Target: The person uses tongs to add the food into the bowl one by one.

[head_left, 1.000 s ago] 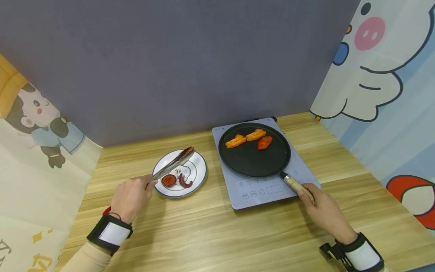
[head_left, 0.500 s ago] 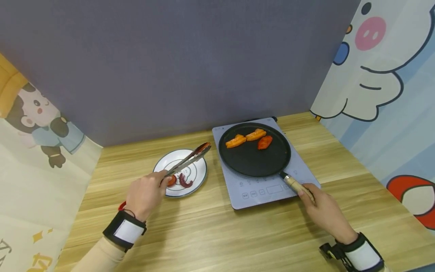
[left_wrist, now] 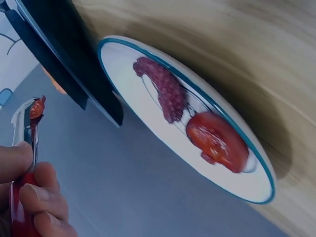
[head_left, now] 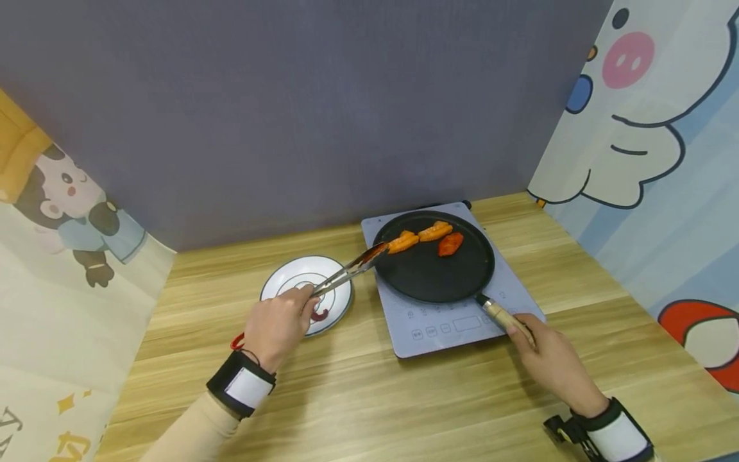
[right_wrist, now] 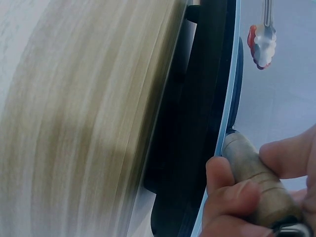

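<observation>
My left hand (head_left: 278,328) holds metal tongs (head_left: 348,271) with a red handle (left_wrist: 22,205). A small reddish-brown piece of food (left_wrist: 37,108) is pinched in their tips, which reach the left rim of a flat black frying pan (head_left: 435,276). My right hand (head_left: 555,359) grips the pan's wooden handle (head_left: 509,321). Two orange pieces of food (head_left: 435,231) and a redder one (head_left: 450,244) lie in the pan. Under the left hand and tongs is a white plate (head_left: 283,276) with a blue rim, bearing an octopus tentacle (left_wrist: 163,89) and a glossy red piece of food (left_wrist: 217,141).
The pan sits on a pale induction cooktop (head_left: 427,343) with touch controls at its front. A wood-grain table (head_left: 369,404) carries everything. A grey panel (head_left: 323,128) rises behind, and cartoon-printed walls (head_left: 664,160) stand at both sides.
The left hand has carried the tongs and the piece of food rightward, from over the plate to the pan's left rim. The right hand and pan have stayed put.
</observation>
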`<action>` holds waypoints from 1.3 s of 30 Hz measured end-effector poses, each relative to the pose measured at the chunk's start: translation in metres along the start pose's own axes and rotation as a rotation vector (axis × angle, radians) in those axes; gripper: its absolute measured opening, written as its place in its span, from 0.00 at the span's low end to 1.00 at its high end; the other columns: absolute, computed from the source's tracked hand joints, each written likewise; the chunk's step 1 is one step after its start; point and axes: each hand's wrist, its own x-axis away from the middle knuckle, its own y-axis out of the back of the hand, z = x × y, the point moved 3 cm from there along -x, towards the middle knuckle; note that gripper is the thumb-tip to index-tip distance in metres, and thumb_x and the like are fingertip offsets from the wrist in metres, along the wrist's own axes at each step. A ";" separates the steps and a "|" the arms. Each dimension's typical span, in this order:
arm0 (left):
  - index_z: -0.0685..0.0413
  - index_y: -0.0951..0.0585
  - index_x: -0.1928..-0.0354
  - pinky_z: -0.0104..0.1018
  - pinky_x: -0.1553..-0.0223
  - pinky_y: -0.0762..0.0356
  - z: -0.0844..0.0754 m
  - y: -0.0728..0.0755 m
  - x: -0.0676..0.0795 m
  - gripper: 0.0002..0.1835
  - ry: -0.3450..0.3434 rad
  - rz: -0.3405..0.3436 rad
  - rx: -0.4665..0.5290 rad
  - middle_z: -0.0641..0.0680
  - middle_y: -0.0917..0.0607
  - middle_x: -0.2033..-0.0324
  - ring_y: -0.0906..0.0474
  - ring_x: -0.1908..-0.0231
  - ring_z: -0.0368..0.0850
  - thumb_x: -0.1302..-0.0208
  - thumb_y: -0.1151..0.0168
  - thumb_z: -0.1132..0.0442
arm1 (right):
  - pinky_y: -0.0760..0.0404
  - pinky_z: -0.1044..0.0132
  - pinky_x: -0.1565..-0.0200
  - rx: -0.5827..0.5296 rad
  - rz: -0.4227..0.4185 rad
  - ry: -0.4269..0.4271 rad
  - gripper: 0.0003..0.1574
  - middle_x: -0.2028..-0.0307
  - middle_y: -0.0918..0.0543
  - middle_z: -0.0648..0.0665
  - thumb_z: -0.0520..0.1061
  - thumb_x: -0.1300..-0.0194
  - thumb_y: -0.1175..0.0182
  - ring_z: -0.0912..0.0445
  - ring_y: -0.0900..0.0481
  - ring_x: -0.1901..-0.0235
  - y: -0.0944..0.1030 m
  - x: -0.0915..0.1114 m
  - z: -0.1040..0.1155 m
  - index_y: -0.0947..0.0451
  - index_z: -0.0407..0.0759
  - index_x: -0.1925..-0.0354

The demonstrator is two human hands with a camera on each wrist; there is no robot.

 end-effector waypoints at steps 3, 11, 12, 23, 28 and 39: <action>0.47 0.24 0.69 0.38 0.92 0.37 -0.006 -0.003 -0.003 0.06 -0.007 0.004 -0.003 0.46 0.25 0.84 0.36 0.88 0.39 0.41 0.43 0.54 | 0.38 0.61 0.84 -0.002 -0.002 0.002 0.23 0.83 0.34 0.47 0.54 0.32 0.56 0.56 0.38 0.85 -0.001 0.000 0.000 0.34 0.39 0.49; 0.48 0.24 0.69 0.42 0.91 0.33 -0.018 -0.011 -0.008 0.07 -0.004 -0.009 -0.002 0.46 0.24 0.84 0.32 0.87 0.43 0.41 0.42 0.54 | 0.38 0.61 0.84 0.001 -0.008 0.007 0.23 0.83 0.33 0.47 0.54 0.32 0.56 0.56 0.38 0.85 -0.001 0.000 -0.001 0.34 0.39 0.49; 0.48 0.24 0.68 0.43 0.90 0.32 -0.020 -0.013 -0.008 0.07 -0.006 -0.013 0.000 0.47 0.23 0.83 0.30 0.87 0.44 0.41 0.43 0.54 | 0.38 0.61 0.84 0.001 -0.008 0.007 0.23 0.83 0.34 0.47 0.54 0.32 0.56 0.56 0.38 0.85 -0.001 0.000 -0.001 0.34 0.39 0.49; 0.49 0.24 0.66 0.41 0.92 0.35 -0.033 -0.027 -0.010 0.08 -0.029 -0.031 -0.037 0.50 0.23 0.83 0.31 0.88 0.45 0.41 0.43 0.53 | 0.37 0.61 0.84 -0.001 -0.008 -0.001 0.22 0.83 0.33 0.47 0.54 0.32 0.55 0.56 0.38 0.85 -0.001 0.001 -0.002 0.33 0.39 0.49; 0.50 0.23 0.62 0.41 0.91 0.33 -0.036 -0.033 -0.012 0.09 -0.030 -0.020 -0.052 0.50 0.22 0.81 0.29 0.86 0.46 0.41 0.43 0.55 | 0.37 0.61 0.84 -0.005 -0.005 -0.005 0.23 0.83 0.33 0.47 0.54 0.32 0.56 0.56 0.38 0.85 -0.001 0.001 -0.002 0.34 0.39 0.49; 0.53 0.26 0.64 0.41 0.87 0.33 -0.039 -0.045 -0.015 0.09 -0.079 -0.015 -0.117 0.50 0.27 0.82 0.31 0.84 0.47 0.51 0.44 0.65 | 0.38 0.61 0.84 -0.008 -0.004 -0.006 0.23 0.83 0.34 0.47 0.55 0.32 0.56 0.56 0.38 0.85 -0.002 0.001 -0.002 0.34 0.39 0.49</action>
